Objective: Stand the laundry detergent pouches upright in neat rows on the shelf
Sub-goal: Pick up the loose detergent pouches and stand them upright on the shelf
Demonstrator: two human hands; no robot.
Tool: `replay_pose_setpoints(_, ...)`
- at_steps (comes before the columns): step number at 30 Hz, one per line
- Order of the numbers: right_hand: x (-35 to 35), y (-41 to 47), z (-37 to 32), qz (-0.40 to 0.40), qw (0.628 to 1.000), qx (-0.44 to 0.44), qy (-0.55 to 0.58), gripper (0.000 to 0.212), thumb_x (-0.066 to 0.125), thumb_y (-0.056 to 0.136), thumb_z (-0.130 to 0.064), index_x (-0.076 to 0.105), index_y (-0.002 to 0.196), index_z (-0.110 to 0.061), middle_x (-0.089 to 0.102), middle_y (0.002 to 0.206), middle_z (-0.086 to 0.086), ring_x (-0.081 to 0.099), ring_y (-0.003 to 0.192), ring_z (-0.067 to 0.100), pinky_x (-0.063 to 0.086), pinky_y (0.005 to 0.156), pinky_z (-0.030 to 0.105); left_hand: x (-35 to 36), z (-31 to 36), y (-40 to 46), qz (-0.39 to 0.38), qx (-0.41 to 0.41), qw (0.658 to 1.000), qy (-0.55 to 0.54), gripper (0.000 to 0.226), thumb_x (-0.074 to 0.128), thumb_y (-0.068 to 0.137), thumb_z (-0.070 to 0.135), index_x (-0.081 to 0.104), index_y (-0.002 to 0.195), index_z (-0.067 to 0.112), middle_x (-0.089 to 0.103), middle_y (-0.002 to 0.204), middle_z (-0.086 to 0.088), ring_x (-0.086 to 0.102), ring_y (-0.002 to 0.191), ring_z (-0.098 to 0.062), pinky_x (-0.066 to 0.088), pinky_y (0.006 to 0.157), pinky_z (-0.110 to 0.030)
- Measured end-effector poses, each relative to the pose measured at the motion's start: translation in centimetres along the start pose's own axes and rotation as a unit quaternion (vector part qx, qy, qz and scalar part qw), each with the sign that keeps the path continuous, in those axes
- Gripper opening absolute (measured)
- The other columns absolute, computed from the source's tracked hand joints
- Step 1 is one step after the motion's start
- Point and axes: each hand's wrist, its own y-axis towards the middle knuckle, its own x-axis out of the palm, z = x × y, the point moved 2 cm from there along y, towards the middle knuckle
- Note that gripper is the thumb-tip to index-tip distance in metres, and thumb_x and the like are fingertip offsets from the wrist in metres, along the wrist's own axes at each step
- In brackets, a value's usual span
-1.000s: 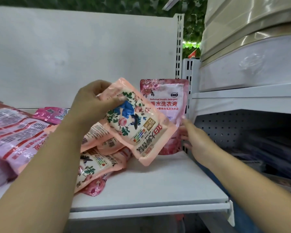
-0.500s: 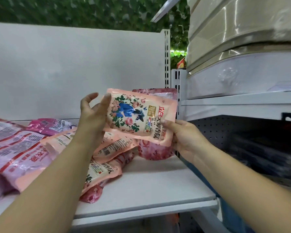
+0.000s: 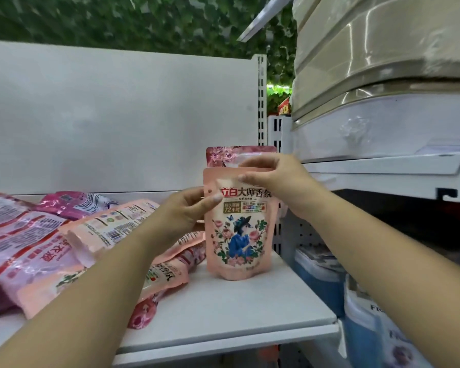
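A peach floral detergent pouch point(image 3: 239, 235) stands upright on the white shelf point(image 3: 237, 312) near its right end. My left hand point(image 3: 189, 211) pinches its upper left edge. My right hand point(image 3: 274, 176) grips its top right corner. Directly behind it stands a darker pink pouch point(image 3: 231, 155), upright against the back panel, mostly hidden. Several more pouches lie flat in a loose pile point(image 3: 64, 243) on the left of the shelf.
A slotted white upright point(image 3: 262, 102) bounds the shelf at the right. Beyond it a neighbouring shelf point(image 3: 383, 168) carries wrapped beige and white goods; blue and white packs point(image 3: 322, 277) sit below. Bare shelf surface lies in front of the standing pouch.
The peach pouch went from held tilted in the air to standing upright on the shelf in front of the pink pouch. My right hand moved to its top.
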Motion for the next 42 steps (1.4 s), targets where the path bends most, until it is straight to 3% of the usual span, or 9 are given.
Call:
replay_pose_setpoints(4,0.8,-1.3,3.2,-0.014,0.983,0.114,0.144,0.099,0.079,0.050,-0.048,0.034,0.135,-0.026,0.045,0.137,0.010,0.045,0.124,0.030,0.036,0.104,0.053,-0.1,-0.3,0.3,0.047,-0.011,0.998,-0.044,0.019,0.054,0.082,0.025,0.068,0.082,0.012,0.073,0.072,-0.001,0.069,0.064,-0.013,0.058,0.063,-0.025)
replay_pose_setpoints(8,1.8,-3.8,6.2,-0.114,0.945,0.224,0.210,0.027,0.062,0.081,-0.021,0.060,0.106,-0.013,0.071,0.101,0.003,0.065,0.097,0.020,0.050,0.089,0.041,-0.1,-0.5,0.5,0.051,-0.014,0.998,-0.044,0.020,0.054,0.084,0.027,0.068,0.081,0.014,0.074,0.076,-0.002,0.069,0.067,-0.015,0.058,0.067,-0.027)
replay_pose_setpoints(11,1.1,-3.5,7.3,-0.080,0.955,0.211,0.190,0.006,0.058,0.084,-0.008,0.063,0.087,-0.010,0.072,0.086,0.005,0.067,0.086,0.021,0.053,0.082,0.038,-0.1,-0.5,0.6,0.053,-0.011,0.998,-0.016,0.020,0.051,0.089,0.027,0.066,0.086,0.014,0.073,0.073,0.001,0.068,0.065,-0.012,0.058,0.064,-0.023)
replay_pose_setpoints(26,1.9,-3.7,10.4,-0.076,0.958,0.213,0.180,0.040,0.060,0.077,0.015,0.055,0.111,-0.005,0.067,0.107,0.012,0.065,0.097,0.024,0.054,0.083,0.038,0.9,-1.0,-0.1,0.022,-0.027,0.973,0.228,0.037,0.055,0.061,0.050,0.065,0.082,0.022,0.068,0.081,0.000,0.063,0.078,-0.013,0.052,0.072,-0.022)
replay_pose_setpoints(30,2.1,-3.1,11.1,-0.072,0.956,0.219,0.180,0.039,0.063,0.076,0.012,0.053,0.109,-0.006,0.066,0.099,0.008,0.064,0.088,0.020,0.054,0.066,0.028,-0.1,-0.1,-1.0,0.063,-0.052,0.925,0.370,0.037,0.059,0.075,0.049,0.068,0.098,0.020,0.065,0.084,0.012,0.062,0.085,-0.006,0.045,0.075,-0.022)
replay_pose_setpoints(33,2.2,-2.9,11.5,-0.069,0.964,0.214,0.145,0.049,0.070,0.073,0.005,0.051,0.117,-0.005,0.067,0.106,0.006,0.064,0.096,0.020,0.054,0.082,0.036,-2.2,1.1,-3.3,0.132,-0.006,0.895,0.425,0.014,0.060,0.085,0.035,0.069,0.086,0.024,0.064,0.077,0.016,0.058,0.073,0.005,0.042,0.066,-0.011)
replay_pose_setpoints(36,2.3,-3.4,11.0,-0.068,0.977,0.184,0.084,0.043,0.071,0.075,-0.001,0.046,0.110,-0.004,0.065,0.102,-0.002,0.060,0.096,0.013,0.051,0.088,0.029,-5.2,2.7,-5.6,0.200,-0.023,0.853,0.482,0.017,0.058,0.086,0.038,0.067,0.090,0.024,0.062,0.087,0.011,0.058,0.084,-0.012,0.042,0.073,-0.025)
replay_pose_setpoints(39,1.3,-4.4,9.5,-0.064,0.984,0.160,0.050,0.043,0.067,0.078,-0.001,0.040,0.104,-0.020,0.057,0.087,-0.013,0.056,0.080,0.004,0.050,0.066,0.012,-8.9,2.6,-6.1,0.209,-0.100,0.785,0.574,0.044,0.059,0.081,0.047,0.060,0.114,0.019,0.059,0.118,-0.004,0.052,0.107,-0.024,0.039,0.088,-0.032)
replay_pose_setpoints(42,0.2,-6.1,8.4,-0.063,0.984,0.157,-0.061,0.070,0.073,0.075,-0.014,0.035,0.134,-0.021,0.057,0.117,-0.002,0.057,0.095,0.011,0.048,0.089,0.031,-10.8,0.8,-6.2,0.172,-0.213,0.759,0.590,0.080,0.057,0.076,0.062,0.037,0.138,0.017,0.042,0.142,-0.011,0.042,0.126,-0.030,0.036,0.099,-0.036)
